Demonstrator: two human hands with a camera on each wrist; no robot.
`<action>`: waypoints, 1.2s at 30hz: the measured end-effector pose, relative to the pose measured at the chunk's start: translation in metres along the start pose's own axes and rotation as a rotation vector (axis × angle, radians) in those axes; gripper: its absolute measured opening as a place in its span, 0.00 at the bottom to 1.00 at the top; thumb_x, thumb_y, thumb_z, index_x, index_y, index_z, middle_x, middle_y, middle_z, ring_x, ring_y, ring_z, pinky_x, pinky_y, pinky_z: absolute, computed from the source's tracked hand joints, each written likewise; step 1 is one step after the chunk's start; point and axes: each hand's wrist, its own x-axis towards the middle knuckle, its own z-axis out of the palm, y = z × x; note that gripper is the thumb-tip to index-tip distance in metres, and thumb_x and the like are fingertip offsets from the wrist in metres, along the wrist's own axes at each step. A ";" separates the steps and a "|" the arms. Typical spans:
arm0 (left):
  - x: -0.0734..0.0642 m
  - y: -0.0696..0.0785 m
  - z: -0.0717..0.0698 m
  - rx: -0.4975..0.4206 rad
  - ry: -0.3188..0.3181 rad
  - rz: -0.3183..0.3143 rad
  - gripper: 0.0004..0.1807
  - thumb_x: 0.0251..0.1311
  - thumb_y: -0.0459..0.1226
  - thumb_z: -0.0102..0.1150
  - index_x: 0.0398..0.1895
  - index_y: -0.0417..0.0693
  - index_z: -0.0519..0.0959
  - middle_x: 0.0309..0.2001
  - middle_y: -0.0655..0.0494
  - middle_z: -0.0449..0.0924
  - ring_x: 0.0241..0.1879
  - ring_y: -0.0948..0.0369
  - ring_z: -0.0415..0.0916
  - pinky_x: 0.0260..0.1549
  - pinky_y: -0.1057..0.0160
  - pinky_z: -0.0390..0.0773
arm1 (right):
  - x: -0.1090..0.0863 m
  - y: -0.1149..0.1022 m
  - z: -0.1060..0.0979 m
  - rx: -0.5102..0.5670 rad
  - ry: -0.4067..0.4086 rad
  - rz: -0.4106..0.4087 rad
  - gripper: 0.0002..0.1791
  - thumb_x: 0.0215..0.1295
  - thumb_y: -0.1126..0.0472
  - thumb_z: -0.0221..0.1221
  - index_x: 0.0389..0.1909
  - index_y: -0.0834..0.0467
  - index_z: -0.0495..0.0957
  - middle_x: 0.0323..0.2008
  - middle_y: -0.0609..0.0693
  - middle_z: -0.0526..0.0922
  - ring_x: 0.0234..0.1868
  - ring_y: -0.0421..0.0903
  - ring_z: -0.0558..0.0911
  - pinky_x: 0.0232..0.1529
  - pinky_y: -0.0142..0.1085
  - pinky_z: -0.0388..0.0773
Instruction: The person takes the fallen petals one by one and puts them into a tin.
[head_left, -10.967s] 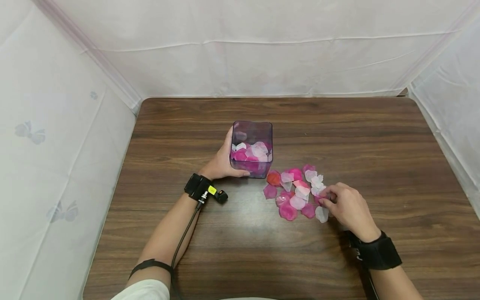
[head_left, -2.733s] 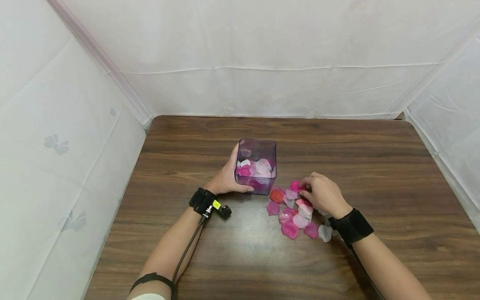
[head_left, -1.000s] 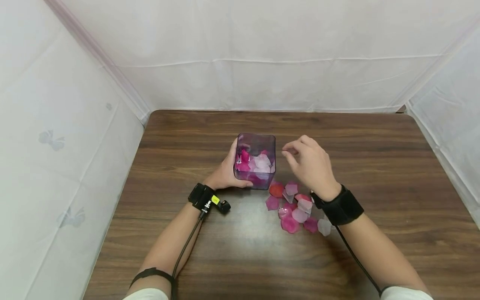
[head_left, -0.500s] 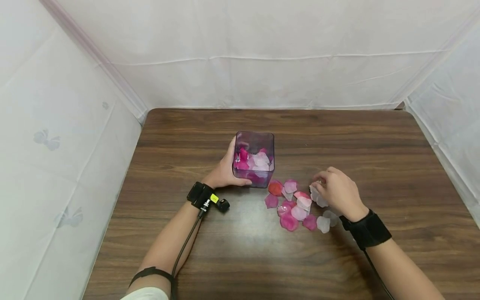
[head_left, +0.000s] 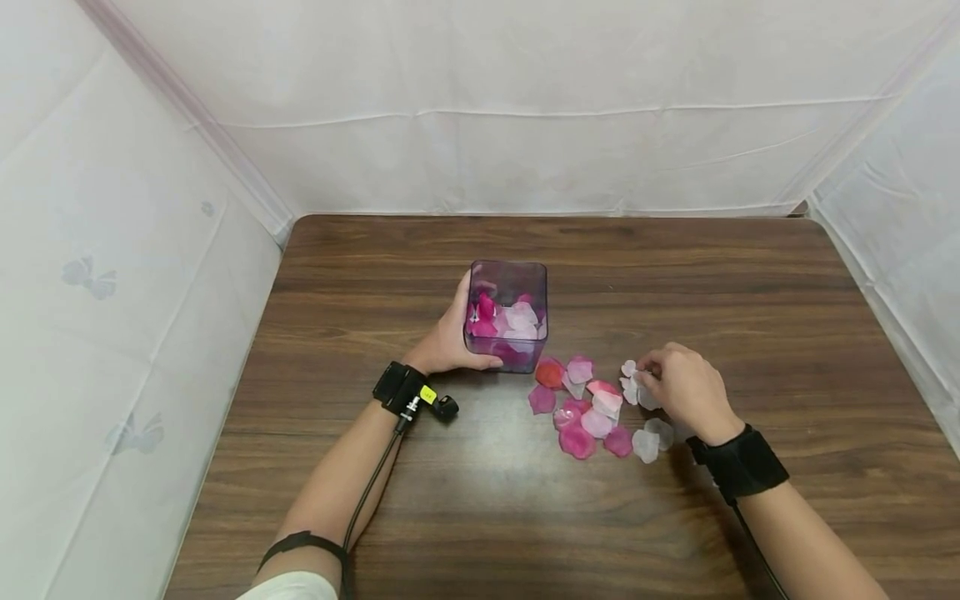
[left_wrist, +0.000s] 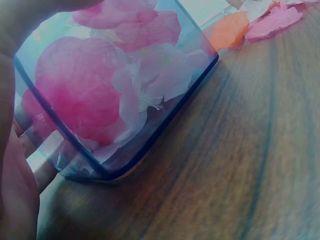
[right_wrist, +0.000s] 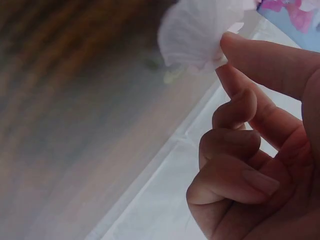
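My left hand (head_left: 456, 337) grips a clear purple square container (head_left: 517, 354) from its left side, the thumb across the front. Pink and white artificial petals (head_left: 517, 321) lie inside it, pressed against the clear wall in the left wrist view. At the right of the loose petals, my right hand (head_left: 688, 392) pinches a white artificial flower (right_wrist: 192, 35) between thumb and index finger, its other fingers curled. In the head view the white flower (head_left: 630, 385) is partly hidden by the fingers. Pink petals (head_left: 577, 442) and a red petal (head_left: 550, 373) lie between the container and this hand.
Two pale white petals (head_left: 647, 445) lie just below the right hand. The brown wooden table (head_left: 450, 517) is bordered by white curtains (head_left: 525, 158) at the back and sides. A cable (head_left: 371, 492) runs along the left forearm.
A bright pink petal went from the pile into the container. My right hand then moved from beside the container back down right to the white flower. The left hand keeps its grip.
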 end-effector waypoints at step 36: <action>0.004 -0.042 0.010 0.017 0.029 0.007 0.77 0.34 0.33 0.84 0.80 0.67 0.34 0.70 0.46 0.58 0.68 0.54 0.61 0.66 0.53 0.66 | 0.075 -0.139 -0.022 0.145 0.273 -0.332 0.07 0.63 0.59 0.70 0.37 0.59 0.87 0.28 0.50 0.75 0.30 0.45 0.75 0.30 0.39 0.72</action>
